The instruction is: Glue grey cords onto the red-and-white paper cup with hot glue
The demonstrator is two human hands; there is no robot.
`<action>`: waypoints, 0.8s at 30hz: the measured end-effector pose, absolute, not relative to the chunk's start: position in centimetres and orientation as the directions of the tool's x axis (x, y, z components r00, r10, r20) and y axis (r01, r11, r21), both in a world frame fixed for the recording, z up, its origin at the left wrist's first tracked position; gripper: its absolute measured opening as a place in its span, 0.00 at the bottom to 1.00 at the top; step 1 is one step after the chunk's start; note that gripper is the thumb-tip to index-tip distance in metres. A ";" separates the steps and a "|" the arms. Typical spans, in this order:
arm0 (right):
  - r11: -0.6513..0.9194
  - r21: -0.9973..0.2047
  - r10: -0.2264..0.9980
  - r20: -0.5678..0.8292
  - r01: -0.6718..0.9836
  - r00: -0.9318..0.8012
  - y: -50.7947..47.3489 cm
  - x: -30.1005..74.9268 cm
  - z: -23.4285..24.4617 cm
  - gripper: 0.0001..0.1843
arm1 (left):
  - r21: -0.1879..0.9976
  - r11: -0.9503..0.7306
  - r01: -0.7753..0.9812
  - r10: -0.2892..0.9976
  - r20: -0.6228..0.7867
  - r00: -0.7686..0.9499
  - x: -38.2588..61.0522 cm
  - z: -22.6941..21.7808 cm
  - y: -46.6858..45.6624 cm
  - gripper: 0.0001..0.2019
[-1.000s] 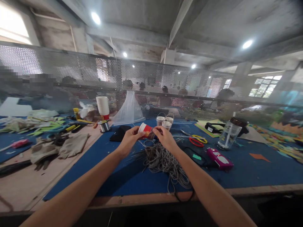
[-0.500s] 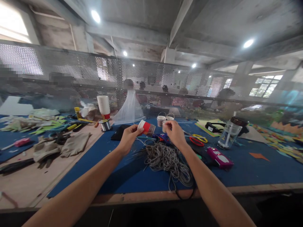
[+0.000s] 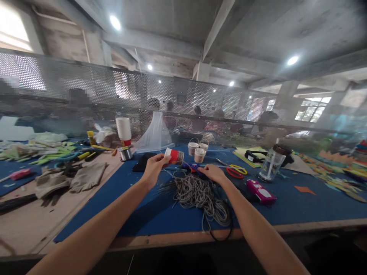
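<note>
Left hand (image 3: 154, 168): fingers pinching red-and-white paper cup (image 3: 174, 156), tipped sideways above the desk (image 3: 140, 219). Right hand (image 3: 214, 173) at a blue tool (image 3: 187, 166); whether its fingers grip, cannot tell. Grey cord (image 3: 197, 193) heaped toward desk's near edge; three small cups (image 3: 200, 156) stand toward far edge.

A craft workshop: scissors (image 3: 235, 177), a heap of grey cord (image 3: 197, 191) and work gloves (image 3: 89, 177) litter the worktop (image 3: 31, 225), behind a perforated metal partition (image 3: 100, 89), under concrete beams (image 3: 163, 45).

No legible text, numbers or signs.
</note>
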State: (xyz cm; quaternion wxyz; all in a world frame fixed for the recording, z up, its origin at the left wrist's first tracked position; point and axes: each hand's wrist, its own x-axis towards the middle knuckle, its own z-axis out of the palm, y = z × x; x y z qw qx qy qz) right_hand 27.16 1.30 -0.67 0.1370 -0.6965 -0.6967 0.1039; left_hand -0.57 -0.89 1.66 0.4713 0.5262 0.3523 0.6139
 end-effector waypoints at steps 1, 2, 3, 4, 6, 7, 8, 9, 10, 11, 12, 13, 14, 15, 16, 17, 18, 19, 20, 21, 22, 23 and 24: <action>0.025 -0.342 0.999 0.049 0.940 -0.009 1.5 27.0 -0.8 0.31 | 0.928 -0.306 -0.212 0.950 0.311 -0.009 -0.6 1.6 -0.8 0.15; 0.044 -0.349 0.998 0.053 0.936 -0.027 1.6 26.8 -0.9 0.32 | 0.929 -0.303 -0.213 0.952 0.307 -0.014 -0.6 1.5 -0.7 0.15; 0.059 -0.356 0.997 0.059 0.933 -0.041 1.7 26.7 -1.0 0.31 | 0.930 -0.300 -0.212 0.953 0.303 -0.018 -0.6 1.4 -0.6 0.15; 0.066 -0.364 0.997 0.065 0.929 -0.046 1.7 26.6 -1.1 0.30 | 0.931 -0.299 -0.212 0.953 0.301 -0.023 -0.6 1.4 -0.6 0.15; 0.058 -0.381 0.996 0.083 0.923 -0.028 1.7 26.3 -1.2 0.25 | 0.931 -0.298 -0.212 0.954 0.297 -0.036 -0.6 1.3 -0.5 0.15; 0.048 -0.391 0.995 0.099 0.919 -0.010 1.6 26.2 -1.3 0.23 | 0.931 -0.297 -0.214 0.955 0.294 -0.047 -0.6 1.3 -0.4 0.14; 0.035 -0.410 0.993 0.117 0.911 0.015 1.6 26.2 -1.4 0.20 | 0.930 -0.294 -0.218 0.956 0.289 -0.057 -0.6 1.3 -0.4 0.14; 0.022 -0.455 0.990 0.131 0.890 0.043 1.6 26.2 -1.4 0.19 | 0.930 -0.291 -0.224 0.957 0.283 -0.067 -0.6 1.3 -0.4 0.14; 0.008 -0.519 0.988 0.137 0.854 0.074 1.6 26.2 -1.4 0.18 | 0.930 -0.290 -0.228 0.957 0.280 -0.075 -0.7 1.3 -0.4 0.15; -0.005 -0.592 0.986 0.133 0.806 0.104 1.6 26.3 -1.4 0.18 | 0.929 -0.291 -0.230 0.957 0.279 -0.082 -0.7 1.3 -0.4 0.15; -0.017 -0.662 0.985 0.118 0.750 0.127 1.6 26.4 -1.4 0.18 | 0.928 -0.295 -0.229 0.955 0.282 -0.089 -0.8 1.3 -0.3 0.16; -0.027 -0.720 0.986 0.095 0.693 0.138 1.6 26.6 -1.4 0.18 | 0.926 -0.302 -0.226 0.953 0.288 -0.096 -0.9 1.3 -0.3 0.17; -0.036 -0.764 0.988 0.070 0.644 0.138 1.7 26.7 -1.4 0.19 | 0.925 -0.307 -0.223 0.951 0.290 -0.107 -1.0 1.3 -0.2 0.18; -0.045 -0.796 0.990 0.043 0.603 0.131 1.7 26.9 -1.4 0.19 | 0.925 -0.311 -0.220 0.950 0.292 -0.113 -1.1 1.3 -0.1 0.18; -0.059 -0.823 0.992 0.013 0.565 0.123 1.7 27.0 -1.3 0.19 | 0.925 -0.310 -0.221 0.950 0.290 -0.118 -1.1 1.2 0.0 0.18; -0.078 -0.854 0.993 -0.022 0.515 0.114 1.7 27.0 -1.3 0.19 | 0.924 -0.310 -0.224 0.949 0.287 -0.129 -1.2 1.2 0.1 0.18; -0.101 -0.882 0.993 -0.060 0.459 0.104 1.7 27.1 -1.3 0.19 | 0.922 -0.311 -0.230 0.949 0.286 -0.135 -1.3 1.2 0.2 0.18; -0.127 -0.907 0.991 -0.096 0.402 0.095 1.7 27.1 -1.2 0.18 | 0.919 -0.311 -0.240 0.948 0.283 -0.144 -1.3 1.3 0.2 0.18; -0.150 -0.926 0.988 -0.128 0.345 0.086 1.7 27.1 -1.2 0.18 | 0.916 -0.312 -0.252 0.948 0.280 -0.154 -1.4 1.3 0.3 0.18; -0.170 -0.941 0.985 -0.154 0.292 0.077 1.6 27.0 -1.1 0.18 | 0.912 -0.314 -0.264 0.946 0.278 -0.165 -1.4 1.3 0.4 0.18; -0.184 -0.953 0.983 -0.172 0.241 0.068 1.5 26.9 -1.0 0.17 | 0.908 -0.315 -0.275 0.945 0.275 -0.176 -1.5 1.3 0.4 0.18; -0.191 -0.962 0.981 -0.184 0.194 0.057 1.4 26.9 -0.8 0.16 | 0.906 -0.316 -0.282 0.944 0.272 -0.186 -1.6 1.3 0.5 0.19; -0.195 -0.969 0.981 -0.190 0.154 0.046 1.3 26.8 -0.6 0.15 | 0.906 -0.316 -0.282 0.943 0.268 -0.197 -1.6 1.3 0.5 0.19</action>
